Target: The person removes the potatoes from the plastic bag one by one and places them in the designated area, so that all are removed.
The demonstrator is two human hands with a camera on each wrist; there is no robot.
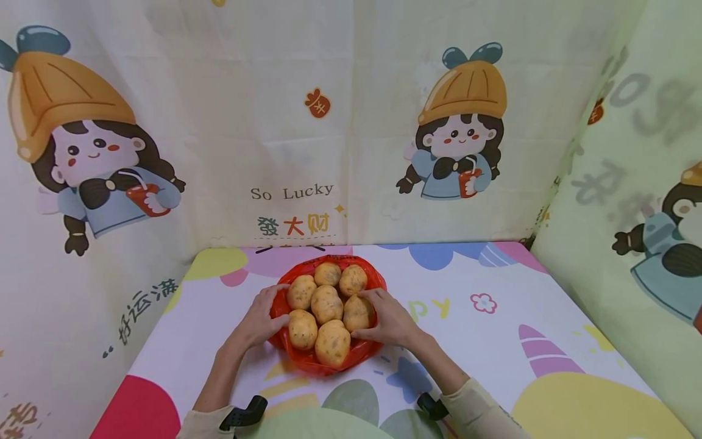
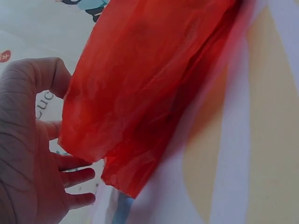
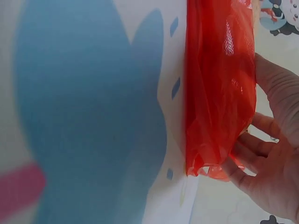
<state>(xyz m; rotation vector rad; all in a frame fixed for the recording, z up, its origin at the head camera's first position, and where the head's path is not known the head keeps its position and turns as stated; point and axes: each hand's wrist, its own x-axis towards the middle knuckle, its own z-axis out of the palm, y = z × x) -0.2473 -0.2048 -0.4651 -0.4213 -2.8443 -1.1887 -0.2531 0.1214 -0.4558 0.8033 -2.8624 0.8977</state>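
Observation:
Several potatoes (image 1: 326, 304) sit grouped in a red plastic bag (image 1: 307, 367) spread open on the table. My left hand (image 1: 265, 317) is at the bag's left rim, thumb and fingers spread beside the left potatoes; in the left wrist view, its thumb (image 2: 58, 77) bends over the edge of the bag and the other fingers extend past it. On the opposite side, my right hand (image 1: 392, 318) holds the rightmost potato (image 1: 358, 314) between thumb and fingers. The red bag wall (image 3: 219, 93) hides most of that potato in the right wrist view.
A patterned cloth covers the table (image 1: 450, 353). Printed curtains stand behind it (image 1: 367, 134) and at both sides. Black straps or mounts sit at the left wrist (image 1: 244, 414) and right wrist (image 1: 432, 406).

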